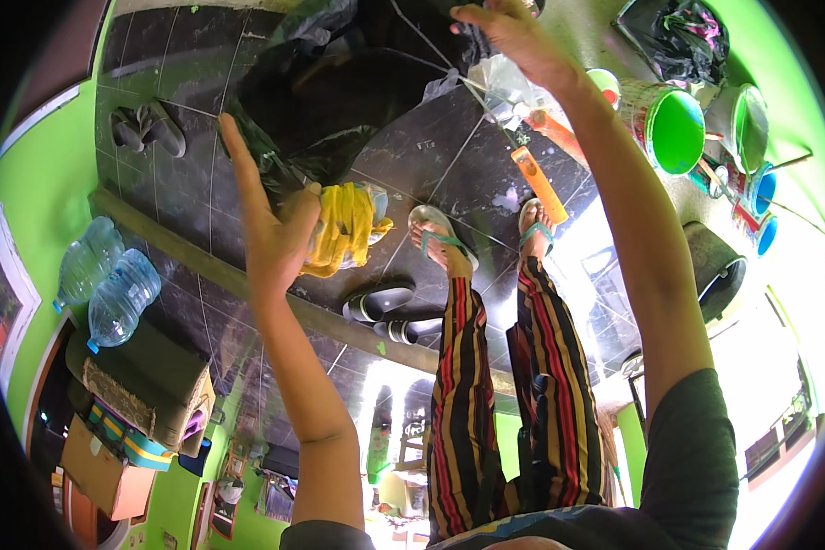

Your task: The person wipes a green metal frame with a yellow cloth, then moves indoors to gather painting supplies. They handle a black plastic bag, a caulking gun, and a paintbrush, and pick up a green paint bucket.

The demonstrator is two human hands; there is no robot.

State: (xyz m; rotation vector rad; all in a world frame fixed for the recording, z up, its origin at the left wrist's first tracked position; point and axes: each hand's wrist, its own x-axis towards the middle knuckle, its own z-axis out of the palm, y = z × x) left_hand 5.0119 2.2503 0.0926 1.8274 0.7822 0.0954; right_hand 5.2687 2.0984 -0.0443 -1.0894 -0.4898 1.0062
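A large black plastic bag [339, 101] is spread between my hands over the dark tiled floor, its mouth apart. My left hand [270, 220] is at its near left rim, index finger stretched along the outside and thumb apart; the other fingers are hidden. Just right of that hand is a bundle wrapped in yellow strips [348, 229]; whether it touches the hand I cannot tell. At the upper edge, my right hand [518, 41] grips the bag's far right rim, where the plastic bunches up. Whitish clear plastic [500, 87] lies below this hand.
An orange tool or bar [539, 186] lies by my sandalled feet [445, 243]. Black slippers [380, 302] lie near a raised floor edge [202, 261]. Buckets, one green inside [676, 133], stand at the right. Large clear bottles [124, 298] and stacked boxes [110, 458] are at the left.
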